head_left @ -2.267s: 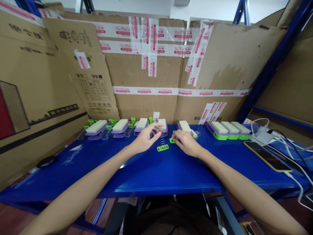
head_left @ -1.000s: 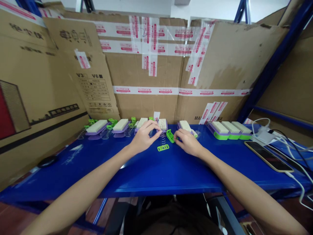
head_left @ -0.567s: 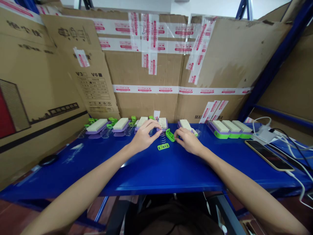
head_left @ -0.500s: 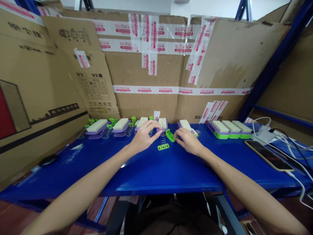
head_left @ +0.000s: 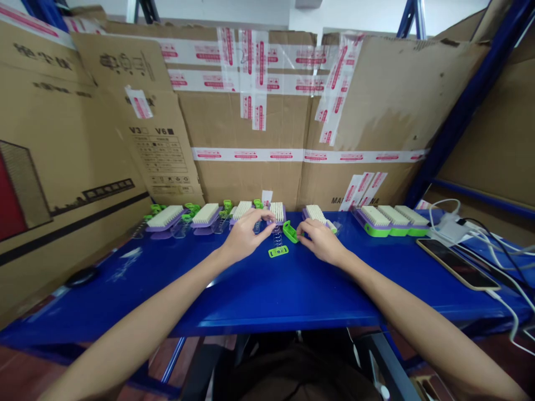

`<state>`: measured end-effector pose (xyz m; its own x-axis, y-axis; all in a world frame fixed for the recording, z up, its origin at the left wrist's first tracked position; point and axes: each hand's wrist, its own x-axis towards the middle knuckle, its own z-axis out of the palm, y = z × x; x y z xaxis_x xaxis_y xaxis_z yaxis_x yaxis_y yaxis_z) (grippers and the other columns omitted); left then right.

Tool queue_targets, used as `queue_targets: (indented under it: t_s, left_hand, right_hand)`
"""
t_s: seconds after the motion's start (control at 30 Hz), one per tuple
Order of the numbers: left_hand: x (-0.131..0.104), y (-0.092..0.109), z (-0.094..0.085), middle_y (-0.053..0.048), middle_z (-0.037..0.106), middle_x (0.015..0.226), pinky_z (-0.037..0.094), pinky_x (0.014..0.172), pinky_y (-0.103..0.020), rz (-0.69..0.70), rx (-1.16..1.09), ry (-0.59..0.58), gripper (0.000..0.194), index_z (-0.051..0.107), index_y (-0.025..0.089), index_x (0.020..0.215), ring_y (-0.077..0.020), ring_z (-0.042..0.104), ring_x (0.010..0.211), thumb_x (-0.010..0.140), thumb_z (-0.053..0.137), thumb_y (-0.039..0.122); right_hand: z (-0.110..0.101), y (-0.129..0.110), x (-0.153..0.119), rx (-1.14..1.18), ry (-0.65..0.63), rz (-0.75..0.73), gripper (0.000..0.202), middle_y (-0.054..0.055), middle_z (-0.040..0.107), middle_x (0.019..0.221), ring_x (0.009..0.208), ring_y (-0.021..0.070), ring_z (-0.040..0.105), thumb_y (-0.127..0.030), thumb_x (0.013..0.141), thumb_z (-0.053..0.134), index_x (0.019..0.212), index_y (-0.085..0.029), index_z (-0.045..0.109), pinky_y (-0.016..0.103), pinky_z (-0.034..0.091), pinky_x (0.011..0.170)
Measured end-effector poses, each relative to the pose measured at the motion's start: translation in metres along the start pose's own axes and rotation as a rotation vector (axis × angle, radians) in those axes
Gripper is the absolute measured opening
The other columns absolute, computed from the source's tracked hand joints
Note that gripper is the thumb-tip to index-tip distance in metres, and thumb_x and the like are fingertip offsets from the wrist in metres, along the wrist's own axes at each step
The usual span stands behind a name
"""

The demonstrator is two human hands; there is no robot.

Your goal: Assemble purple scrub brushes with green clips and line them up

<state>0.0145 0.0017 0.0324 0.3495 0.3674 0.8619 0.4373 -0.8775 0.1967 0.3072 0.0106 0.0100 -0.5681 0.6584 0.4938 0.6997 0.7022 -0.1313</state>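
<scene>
With finger and thumb, my left hand (head_left: 247, 234) pinches the top of a thin metal spring (head_left: 277, 238). The spring's lower end meets a flat green plate (head_left: 278, 252) with holes in it. My right hand (head_left: 321, 240) has its fingers closed at the right edge of a hollow green plastic cover (head_left: 290, 232), tilted with its hollow side visible. Just behind my hands, brushes with cream bristles and purple bases stand in a row; one brush (head_left: 277, 210) is behind the spring and another brush (head_left: 314, 213) is partly covered by my right hand.
Brushes with small green parts (head_left: 191, 209) and clear pieces line the left back of the blue table (head_left: 259, 301). Green-based brushes (head_left: 390, 216) sit at right, near a phone (head_left: 457, 263) and white cables (head_left: 497, 245). Cardboard (head_left: 246, 128) walls the back; a black round object (head_left: 82, 276) lies left.
The view has shifted very slightly. Both hands keep almost the same pose, and the spring, plate and green cover stay where they were between them.
</scene>
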Motion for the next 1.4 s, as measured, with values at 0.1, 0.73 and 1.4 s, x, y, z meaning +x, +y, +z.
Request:
queue_targets:
  t_s: [0.1, 0.73, 1.4]
  left_hand:
    - [0.000, 0.000, 0.000, -0.006, 0.083, 0.114, 0.064, 0.101, -0.046, 0.018, 0.002, -0.007, 0.026, 0.072, 0.024, 0.137, -0.0233, 0.079, 0.104, 0.111, 0.073, 0.025]
    - [0.002, 0.003, -0.002, -0.008, 0.082, 0.121, 0.063, 0.108, -0.051, 0.045, 0.009, -0.012, 0.021, 0.078, 0.024, 0.128, -0.0245, 0.078, 0.115, 0.115, 0.062, 0.024]
    - [-0.001, 0.000, 0.001, -0.009, 0.079, 0.120, 0.063, 0.103, -0.046, -0.015, -0.006, -0.118, 0.017, 0.072, 0.023, 0.128, -0.0249, 0.076, 0.112, 0.114, 0.063, 0.028]
  right_hand:
    - [0.000, 0.000, 0.000, -0.028, 0.010, 0.009, 0.005, 0.009, 0.071, 0.110, 0.103, 0.0287, 0.064, -0.021, 0.112, 0.064, 0.108, -0.024, 0.065, 0.041, 0.049, 0.094]
    - [0.001, 0.005, -0.001, -0.026, -0.007, 0.054, 0.004, 0.007, 0.071, 0.105, 0.099, 0.0267, 0.066, -0.025, 0.110, 0.071, 0.108, -0.024, 0.067, 0.039, 0.050, 0.091]
    - [0.006, 0.000, -0.002, 0.105, 0.061, -0.022, 0.019, 0.012, 0.067, 0.128, 0.115, 0.0278, 0.068, -0.018, 0.109, 0.067, 0.126, -0.025, 0.066, 0.044, 0.056, 0.103]
